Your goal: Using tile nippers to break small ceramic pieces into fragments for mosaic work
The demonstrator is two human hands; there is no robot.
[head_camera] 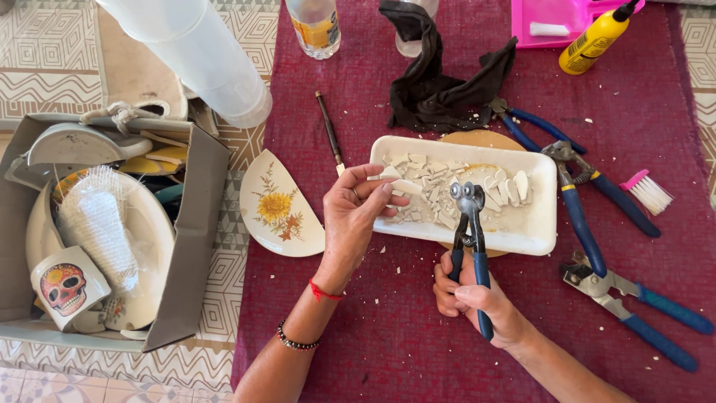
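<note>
Hands work over white foam tray of ceramic bits on red cloth. L hand pinches white ceramic strip w/ fingertips, just above tray's left part. R hand closed round blue-handled wheeled nippers, head up, jaws beside strip's end.

bottle at 12 o'clock: top cut off by the edge. pink tray at 1 o'clock: upper part out of view. round wooden board: mostly hidden under the white tray. glass: largely hidden behind the dark cloth.
</note>
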